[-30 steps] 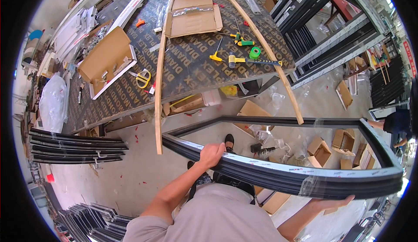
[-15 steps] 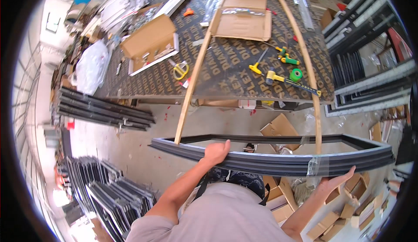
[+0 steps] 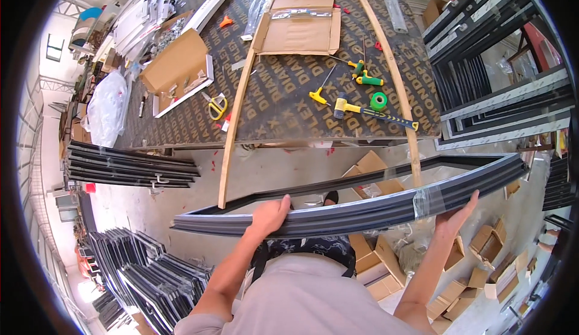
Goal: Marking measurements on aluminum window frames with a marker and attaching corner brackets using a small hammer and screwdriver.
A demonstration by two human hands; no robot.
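Observation:
A dark grey rectangular window frame [image 3: 356, 213] with a pale upper edge is held level-ish before my waist, its right end farther from me than its left. My left hand [image 3: 270, 215] grips the near side left of the middle, thumb on top. Farther right, my right hand [image 3: 456, 214] holds the same side from below and outside, fingers pointing up. Clear tape or film [image 3: 421, 203] wraps the near side beside my right hand. Two wooden strips, a left one [image 3: 238, 115] and a right one [image 3: 393, 69], reach from the table to the frame; whether they touch it I cannot tell.
On the printed dark table [image 3: 289, 103] lie a mallet [image 3: 374, 113], T-handle tools [image 3: 319, 96], green tape [image 3: 379, 100], scissors [image 3: 215, 106] and open cardboard boxes [image 3: 298, 30]. Stacked frames stand left [image 3: 148, 268] and right [image 3: 500, 94]. Cardboard boxes [image 3: 386, 262] litter the floor.
The window frame has swung: its left end came toward me and its right end moved away. Both hands still hold it. The scene has shifted left in the view.

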